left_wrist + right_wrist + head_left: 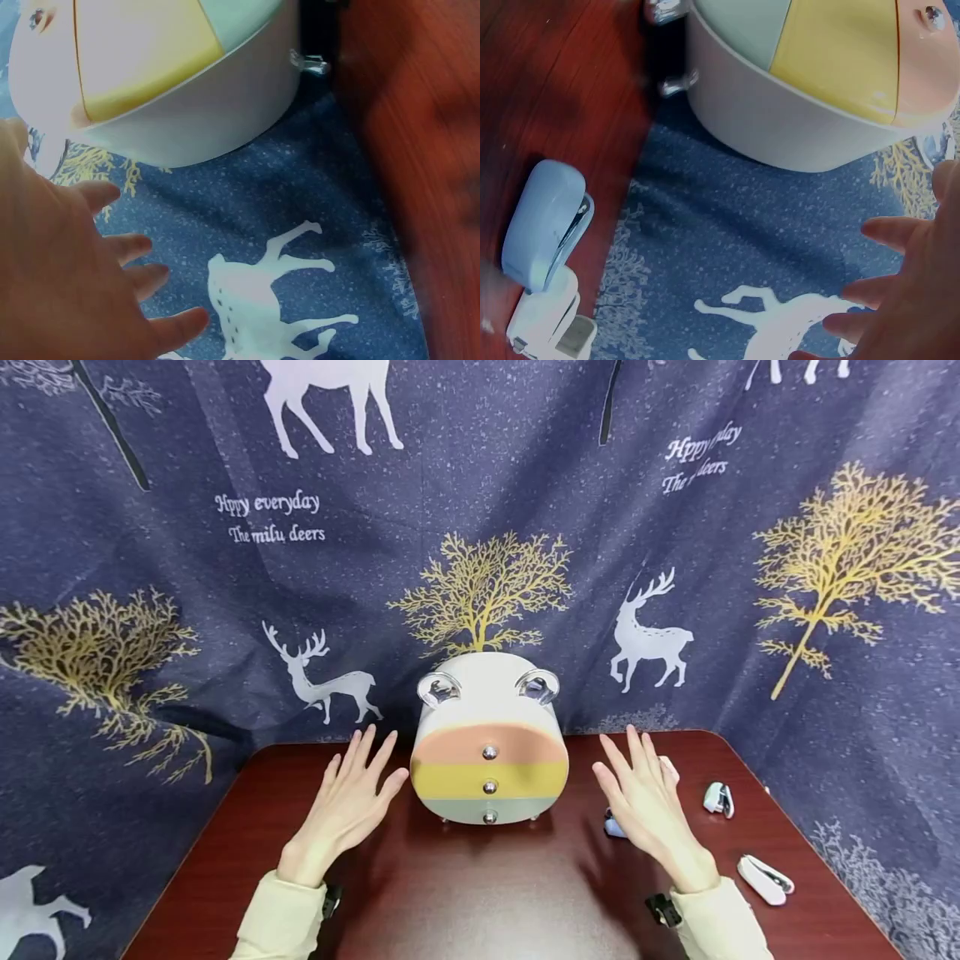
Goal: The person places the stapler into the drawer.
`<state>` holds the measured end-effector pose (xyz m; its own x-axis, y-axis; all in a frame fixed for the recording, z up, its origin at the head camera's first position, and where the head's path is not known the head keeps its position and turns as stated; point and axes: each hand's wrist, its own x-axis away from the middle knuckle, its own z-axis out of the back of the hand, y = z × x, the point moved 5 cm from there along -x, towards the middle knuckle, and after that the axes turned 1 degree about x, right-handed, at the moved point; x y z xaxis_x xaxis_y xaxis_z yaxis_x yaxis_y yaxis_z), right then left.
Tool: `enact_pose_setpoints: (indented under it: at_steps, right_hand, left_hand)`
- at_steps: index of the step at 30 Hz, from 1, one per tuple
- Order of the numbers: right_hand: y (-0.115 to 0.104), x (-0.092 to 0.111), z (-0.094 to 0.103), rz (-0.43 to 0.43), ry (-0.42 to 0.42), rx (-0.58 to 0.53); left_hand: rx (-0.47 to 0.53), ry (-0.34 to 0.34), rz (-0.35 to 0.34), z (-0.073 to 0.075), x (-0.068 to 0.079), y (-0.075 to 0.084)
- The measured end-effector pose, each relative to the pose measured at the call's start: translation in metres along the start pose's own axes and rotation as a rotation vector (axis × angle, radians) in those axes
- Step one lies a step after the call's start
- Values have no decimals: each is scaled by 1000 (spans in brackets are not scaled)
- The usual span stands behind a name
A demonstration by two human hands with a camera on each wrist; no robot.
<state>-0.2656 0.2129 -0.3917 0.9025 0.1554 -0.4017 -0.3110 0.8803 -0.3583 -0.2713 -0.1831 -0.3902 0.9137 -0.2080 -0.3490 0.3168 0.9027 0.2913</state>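
Observation:
A white rounded drawer box (pixel 487 697) with two silver-rimmed ears stands at the back middle of the table in the head view. Its front has an orange drawer (pixel 442 750), a yellow drawer (pixel 446 781) and a green drawer (pixel 450 810), each with a silver knob. My left hand (pixel 347 806) hovers at the box's left side, fingers spread, holding nothing. On the other side my right hand (pixel 651 810) is likewise spread and holds nothing. Under it lies a blue stapler (pixel 544 221), partly hidden in the head view, with a whitish stapler (pixel 544 311) beside it.
Farther right on the brown table (pixel 480 893) lie a pale green stapler (pixel 716 798) and a white stapler (pixel 763 880). A dark blue cloth (pixel 525 485) printed with deer and trees hangs behind and around the table.

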Motion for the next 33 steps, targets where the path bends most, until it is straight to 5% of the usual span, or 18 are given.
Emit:
enact_pose_setpoints:
  at_steps: [10,21,33]
  right_hand:
    - [-19,-1,7,82,121,-45]
    - [-51,4,13,267,381,-132]
    - [-75,3,6,377,468,-184]
  left_hand:
    - [98,-24,12,7,-5,4]
    - [230,-41,59,10,-23,6]
    - [430,22,33,16,-40,9]
